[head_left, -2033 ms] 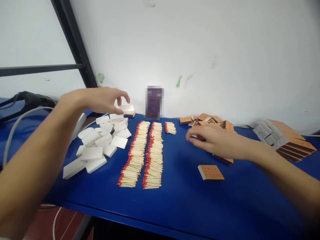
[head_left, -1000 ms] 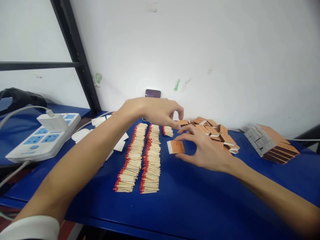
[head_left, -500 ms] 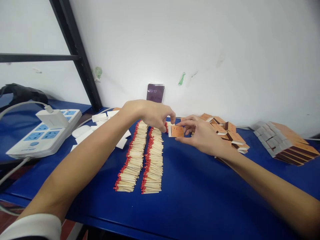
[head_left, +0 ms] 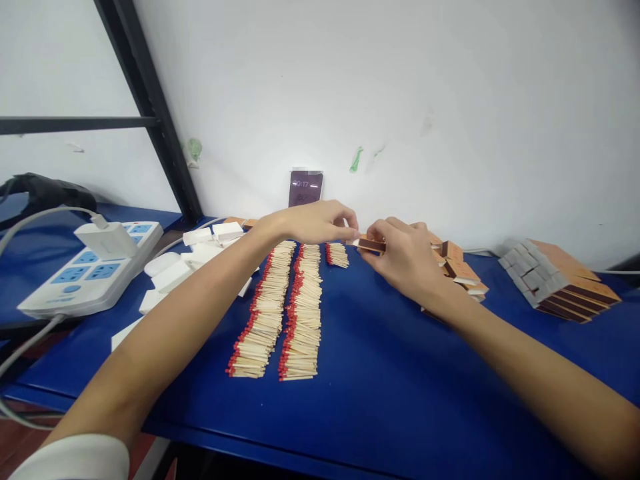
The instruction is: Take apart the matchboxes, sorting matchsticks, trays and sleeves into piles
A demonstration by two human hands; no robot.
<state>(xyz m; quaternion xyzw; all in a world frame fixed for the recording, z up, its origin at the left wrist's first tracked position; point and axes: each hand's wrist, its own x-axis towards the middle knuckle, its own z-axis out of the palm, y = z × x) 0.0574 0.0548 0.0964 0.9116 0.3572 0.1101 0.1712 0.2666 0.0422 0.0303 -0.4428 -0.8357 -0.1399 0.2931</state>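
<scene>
Above the back of the blue table, my right hand (head_left: pixel 407 257) grips a matchbox (head_left: pixel 373 246) by its right part, its dark striking side facing me. A white end of the inner tray pokes out on the left. My left hand (head_left: pixel 323 221) has thumb and fingertips closed at that white end. Below the hands lie two long rows of red-tipped matches, a left row (head_left: pixel 260 310) and a right row (head_left: pixel 304 310). A short group of matches (head_left: pixel 337 255) lies just under my left fingertips.
White box trays (head_left: pixel 200 257) are heaped at left, partly behind my left forearm. Loose matchboxes (head_left: pixel 463 272) lie behind my right hand; a stacked block of matchboxes (head_left: pixel 560 280) stands at far right. A phone (head_left: pixel 305 188) leans on the wall. A power strip (head_left: pixel 90 270) sits left.
The matchbox has moved up and right and turned from its orange printed face to its dark side. My left hand followed to its white end, uncovering the short group of matches.
</scene>
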